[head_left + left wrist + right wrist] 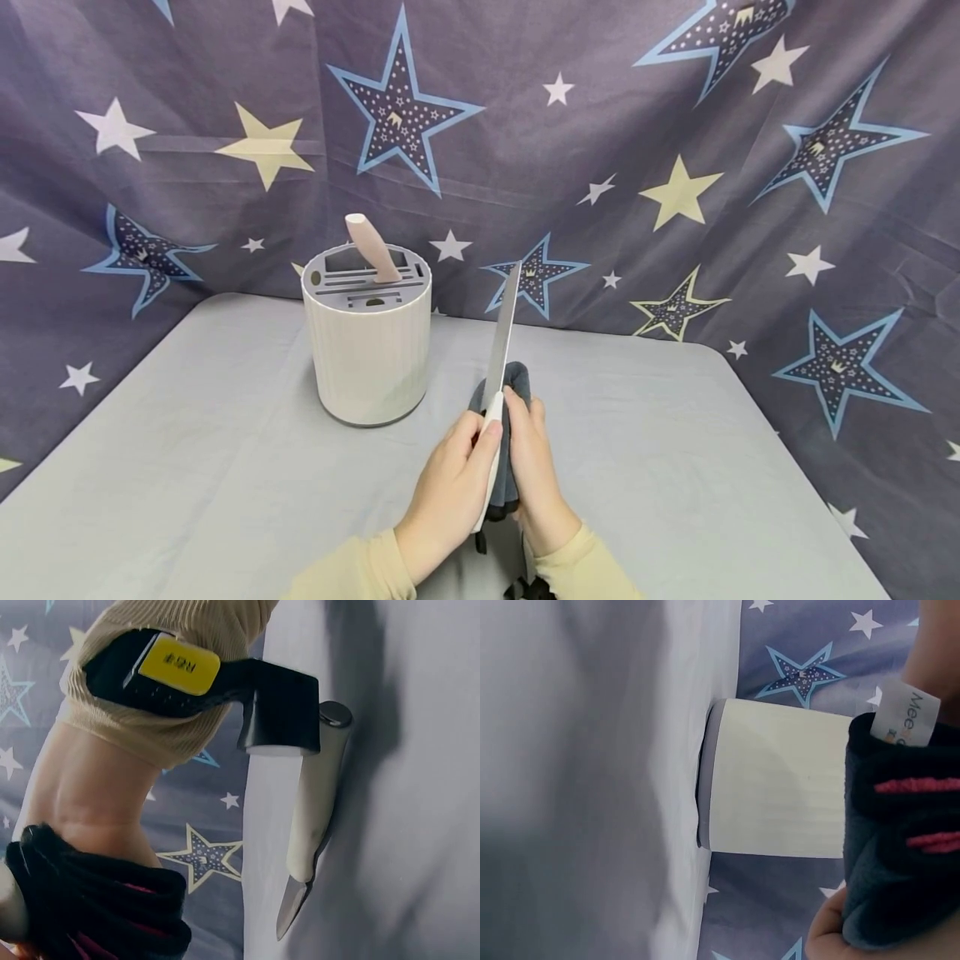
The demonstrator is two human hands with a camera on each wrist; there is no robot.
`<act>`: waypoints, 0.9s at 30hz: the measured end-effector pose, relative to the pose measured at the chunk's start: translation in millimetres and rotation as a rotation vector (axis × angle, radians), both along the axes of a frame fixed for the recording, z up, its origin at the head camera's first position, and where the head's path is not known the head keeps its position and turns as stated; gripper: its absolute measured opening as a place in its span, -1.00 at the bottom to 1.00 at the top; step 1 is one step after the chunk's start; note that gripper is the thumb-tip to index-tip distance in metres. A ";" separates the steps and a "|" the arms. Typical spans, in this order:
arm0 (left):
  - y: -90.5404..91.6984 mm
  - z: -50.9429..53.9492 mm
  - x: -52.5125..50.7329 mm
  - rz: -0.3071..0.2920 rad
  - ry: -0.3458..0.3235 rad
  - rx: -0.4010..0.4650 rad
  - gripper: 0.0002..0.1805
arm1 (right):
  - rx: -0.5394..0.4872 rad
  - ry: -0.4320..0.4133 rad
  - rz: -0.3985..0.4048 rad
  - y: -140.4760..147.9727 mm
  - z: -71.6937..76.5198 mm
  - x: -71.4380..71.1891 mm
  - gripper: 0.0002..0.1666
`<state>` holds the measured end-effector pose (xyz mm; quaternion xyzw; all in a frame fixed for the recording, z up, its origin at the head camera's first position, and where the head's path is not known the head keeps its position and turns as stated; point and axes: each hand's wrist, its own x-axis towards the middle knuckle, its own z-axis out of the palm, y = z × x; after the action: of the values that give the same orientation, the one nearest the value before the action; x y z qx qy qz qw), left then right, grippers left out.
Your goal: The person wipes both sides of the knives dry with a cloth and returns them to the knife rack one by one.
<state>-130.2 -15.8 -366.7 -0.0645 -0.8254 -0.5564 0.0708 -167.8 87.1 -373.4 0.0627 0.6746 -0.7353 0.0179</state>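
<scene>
In the head view a knife with a white handle (491, 475) and a long blade (504, 329) points up and away from me. My left hand (446, 487) grips its handle, thumb along the side. A folded dark grey cloth (517, 379) lies against the knife, and my right hand (536, 471) holds it from the other side. Pink edges show between the folds of the cloth (900, 885) in the right wrist view, along with a white tag (906, 712). The left wrist view shows the same dark cloth (97, 900) at lower left.
A cream ribbed knife block (367, 358) stands at the table's back left, a pale pink handle (372, 248) leaning from its slotted top. Another white-handled knife (319, 795) lies on the table. A star-patterned curtain (525, 158) hangs behind the grey tabletop (225, 467).
</scene>
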 end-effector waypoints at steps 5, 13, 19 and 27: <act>-0.6 -0.6 -0.6 -0.002 0.016 0.018 -0.64 | -0.064 0.011 0.008 3.6 0.1 -4.8 -0.45; -5.3 -4.3 -7.7 0.000 -0.016 0.048 -0.60 | -0.177 0.015 0.041 10.3 -1.0 -7.2 -0.49; -9.8 -2.6 -12.0 -0.028 -0.054 0.176 -0.60 | -0.299 -0.010 0.064 13.3 -2.6 -7.4 -0.44; -13.6 -2.8 -17.2 0.027 -0.043 0.330 -0.55 | -0.348 -0.001 0.044 16.4 -5.2 -5.7 -0.47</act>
<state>-147.4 -29.4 -369.5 -0.0289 -0.7249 -0.6846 0.0700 -173.5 103.4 -378.6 0.0442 0.5384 -0.8403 0.0451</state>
